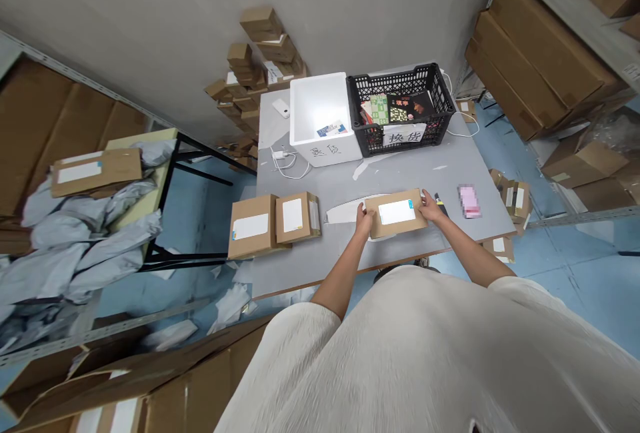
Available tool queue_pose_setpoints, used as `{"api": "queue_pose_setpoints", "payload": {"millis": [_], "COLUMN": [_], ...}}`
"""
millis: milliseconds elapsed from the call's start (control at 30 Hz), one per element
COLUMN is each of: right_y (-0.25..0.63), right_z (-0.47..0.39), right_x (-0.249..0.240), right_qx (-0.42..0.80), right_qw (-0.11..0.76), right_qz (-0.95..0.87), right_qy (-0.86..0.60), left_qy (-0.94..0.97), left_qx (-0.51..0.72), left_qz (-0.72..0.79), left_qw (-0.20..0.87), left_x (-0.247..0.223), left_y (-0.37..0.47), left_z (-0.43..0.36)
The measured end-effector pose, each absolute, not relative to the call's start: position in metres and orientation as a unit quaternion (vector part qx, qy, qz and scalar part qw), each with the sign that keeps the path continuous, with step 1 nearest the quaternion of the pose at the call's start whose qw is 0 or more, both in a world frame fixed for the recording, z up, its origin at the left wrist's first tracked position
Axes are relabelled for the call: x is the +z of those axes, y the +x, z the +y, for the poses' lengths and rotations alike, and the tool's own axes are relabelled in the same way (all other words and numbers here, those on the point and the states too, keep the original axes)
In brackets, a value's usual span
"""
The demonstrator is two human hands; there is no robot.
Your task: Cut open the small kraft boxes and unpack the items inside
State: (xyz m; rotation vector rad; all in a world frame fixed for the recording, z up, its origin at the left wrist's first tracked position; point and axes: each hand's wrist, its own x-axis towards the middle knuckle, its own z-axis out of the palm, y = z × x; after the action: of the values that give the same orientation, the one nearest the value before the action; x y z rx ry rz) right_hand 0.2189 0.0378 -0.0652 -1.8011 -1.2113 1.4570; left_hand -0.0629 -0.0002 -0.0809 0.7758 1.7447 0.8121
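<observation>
A small cardboard box [395,225] with a white label on top is held between my two hands at the front of the grey table. My left hand [365,221] grips its left end, and my right hand [429,206] grips its right end. Just right of my right hand lies a box cutter [441,204] with a dark and yellow handle. Farther right is a pink item [469,201], too blurred to name. To the left, two labelled cardboard boxes stand side by side, a larger box [253,226] and a smaller box [299,217].
A white bin [326,153] and a black plastic crate [405,136] holding printed packs stand at the table's back. A white charger [281,154] and phone-like white item [281,108] lie left of them. Grey mailing bags [113,246] fill the left side; shelves of cartons [545,53] stand right.
</observation>
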Motion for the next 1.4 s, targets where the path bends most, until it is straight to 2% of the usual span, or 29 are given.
{"api": "queue_pose_setpoints", "payload": {"millis": [267,500,767,1167,1400], "right_y": [0.216,0.217,0.225,0.217,0.238], "right_z": [0.050,0.040,0.052,0.042,0.046], "right_x": [-0.038,-0.062,-0.070,-0.073,-0.038], "right_qx": [0.500,0.433,0.480,0.433,0.338], "right_qw": [0.353,0.301,0.296,0.348,0.406], "right_qz": [-0.418,-0.432,-0.405,-0.448,-0.466], "right_qy": [-0.671,-0.731,-0.719,-0.700,-0.710], "left_qy": [0.359,0.374,0.363,0.388,0.422], "left_qx": [0.409,0.350,0.372,0.379,0.348], "left_qz": [0.718,0.749,0.746,0.753,0.727], "left_qw": [0.434,0.420,0.416,0.372,0.416], "left_x": [-0.058,-0.084,-0.092,-0.081,-0.071], "left_y": [-0.069,-0.060,-0.061,-0.054,-0.029], "left_z": [0.025,0.003,0.007,-0.003,0.013]}}
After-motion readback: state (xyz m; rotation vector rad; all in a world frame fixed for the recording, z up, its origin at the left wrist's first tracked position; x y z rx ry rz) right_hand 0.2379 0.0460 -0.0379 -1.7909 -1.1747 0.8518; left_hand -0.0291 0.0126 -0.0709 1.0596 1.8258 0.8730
